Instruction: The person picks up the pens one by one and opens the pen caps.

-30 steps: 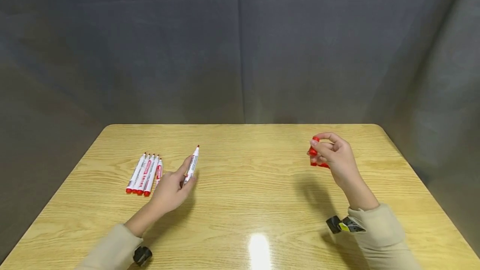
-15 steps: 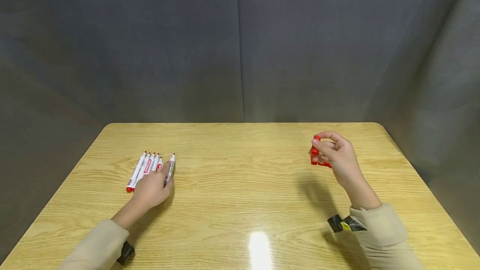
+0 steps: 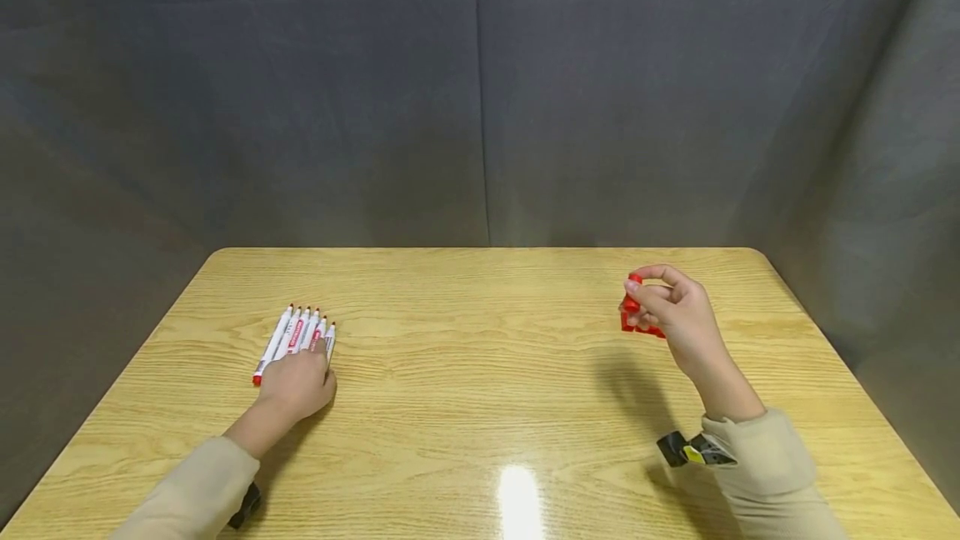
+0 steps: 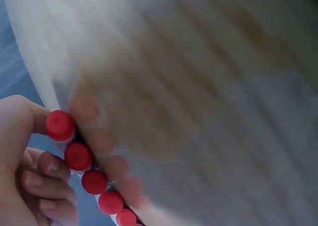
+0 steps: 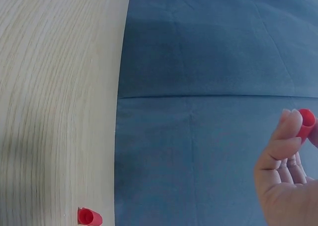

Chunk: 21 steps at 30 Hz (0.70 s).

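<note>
My left hand (image 3: 298, 382) pinches an uncapped white marker (image 3: 332, 340) at the right end of a row of several markers (image 3: 273, 344), which lie side by side with their red tips pointing away. In the left wrist view, my thumb touches the side of this marker by its red end (image 4: 60, 125), and the other fingers are curled. Most of the row's near ends are hidden by the hand in the head view. Above the table's right side, my right hand (image 3: 681, 319) holds a red marker cap (image 5: 307, 124) between thumb and fingertips, its hollow opening visible in the right wrist view.
More red caps (image 3: 627, 322) sit on the wooden table (image 3: 480, 373) behind my right hand, partly hidden by it. One hollow cap (image 5: 91, 217) shows near the table edge in the right wrist view. A grey curtain (image 3: 480, 107) hangs beyond the table.
My left hand has carried the marker left and lowered it beside the others, closing the row. The right hand stays nearly still with the cap.
</note>
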Each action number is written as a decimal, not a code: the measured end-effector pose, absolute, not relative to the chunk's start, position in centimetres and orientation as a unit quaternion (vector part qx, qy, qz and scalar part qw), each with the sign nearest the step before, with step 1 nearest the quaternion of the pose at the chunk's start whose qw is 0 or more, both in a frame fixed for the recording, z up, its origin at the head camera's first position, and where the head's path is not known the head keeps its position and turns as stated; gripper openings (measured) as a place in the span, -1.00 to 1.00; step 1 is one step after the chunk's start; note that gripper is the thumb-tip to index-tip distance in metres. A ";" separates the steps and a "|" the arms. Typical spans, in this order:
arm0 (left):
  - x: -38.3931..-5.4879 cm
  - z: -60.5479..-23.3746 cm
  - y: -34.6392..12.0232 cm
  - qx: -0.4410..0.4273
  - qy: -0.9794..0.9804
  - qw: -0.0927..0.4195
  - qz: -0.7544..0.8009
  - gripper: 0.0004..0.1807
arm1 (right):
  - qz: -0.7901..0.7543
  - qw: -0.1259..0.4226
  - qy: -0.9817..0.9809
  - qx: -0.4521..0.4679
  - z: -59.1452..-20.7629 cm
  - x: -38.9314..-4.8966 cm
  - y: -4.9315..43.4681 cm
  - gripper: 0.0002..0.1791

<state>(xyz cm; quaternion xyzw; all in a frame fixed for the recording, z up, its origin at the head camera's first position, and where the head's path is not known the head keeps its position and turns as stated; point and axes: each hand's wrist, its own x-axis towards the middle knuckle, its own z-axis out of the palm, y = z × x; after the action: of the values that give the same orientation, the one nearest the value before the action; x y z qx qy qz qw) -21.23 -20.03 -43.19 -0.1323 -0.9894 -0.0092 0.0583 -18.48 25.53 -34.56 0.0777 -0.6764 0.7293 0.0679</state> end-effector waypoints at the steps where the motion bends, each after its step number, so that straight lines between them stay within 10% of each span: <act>1: -21.3 -43.2 -20.1 -0.128 -0.990 0.059 -0.011 -0.60 | 0.729 0.067 -0.677 0.077 -34.6 -18.5 25.5 -0.89; 21: -19.4 -38.9 -18.0 -0.146 -0.978 0.109 -0.102 -0.48 | 0.655 0.073 -0.751 0.042 -35.0 -18.5 29.4 -0.90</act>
<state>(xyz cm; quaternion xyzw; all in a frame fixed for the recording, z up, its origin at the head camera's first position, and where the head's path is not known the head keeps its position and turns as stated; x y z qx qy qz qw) -19.40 -18.05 -38.87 -0.1456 -0.9780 -0.1024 0.1092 -18.47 29.44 -35.00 0.0420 -0.7510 0.6549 0.0727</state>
